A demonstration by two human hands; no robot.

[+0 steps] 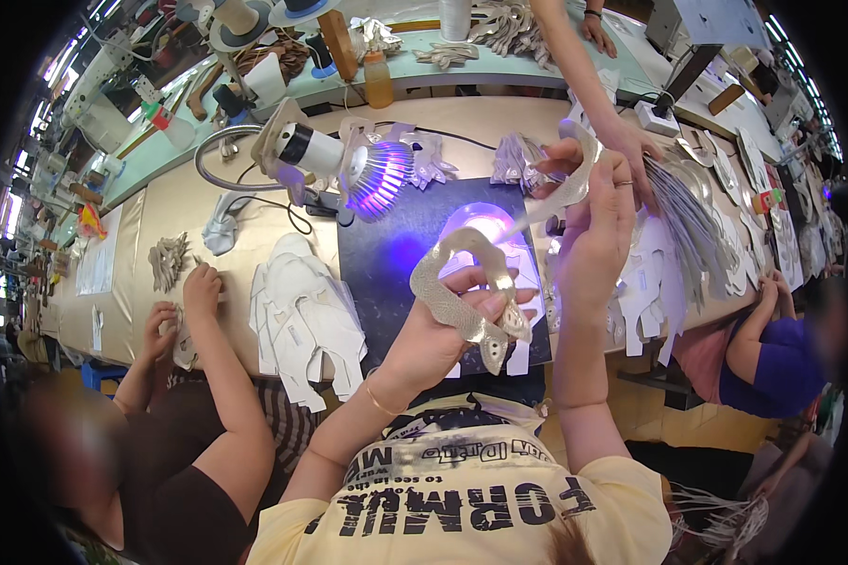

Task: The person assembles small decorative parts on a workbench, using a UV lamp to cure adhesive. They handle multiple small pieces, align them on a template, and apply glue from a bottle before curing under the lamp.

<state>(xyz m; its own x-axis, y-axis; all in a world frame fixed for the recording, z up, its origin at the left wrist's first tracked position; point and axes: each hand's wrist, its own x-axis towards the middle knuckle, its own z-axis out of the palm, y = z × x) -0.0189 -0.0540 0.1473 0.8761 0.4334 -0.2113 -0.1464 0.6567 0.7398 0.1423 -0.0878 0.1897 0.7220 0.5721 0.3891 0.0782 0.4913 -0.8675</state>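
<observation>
My left hand (432,331) pinches a curved, shiny gold shoe-upper piece (437,275) with small holes at its lower ends. It is held up over a dark mat (372,311). My right hand (605,209), raised higher and to the right, grips a second pale gold curved piece (575,185) between its fingers. Below the hands, on the mat, lie white cut pieces (518,252) under bright purple light, partly hidden by the left-hand piece. The lamp (377,177) with a purple glowing head stands just left of them on a bendable neck.
Stacked white upper pieces (303,315) lie left of the mat. To the right, a bundle of grey strips (693,231) lies near another person's hand (636,160). A co-worker's hands (198,292) work at far left. An amber bottle (378,80) stands behind.
</observation>
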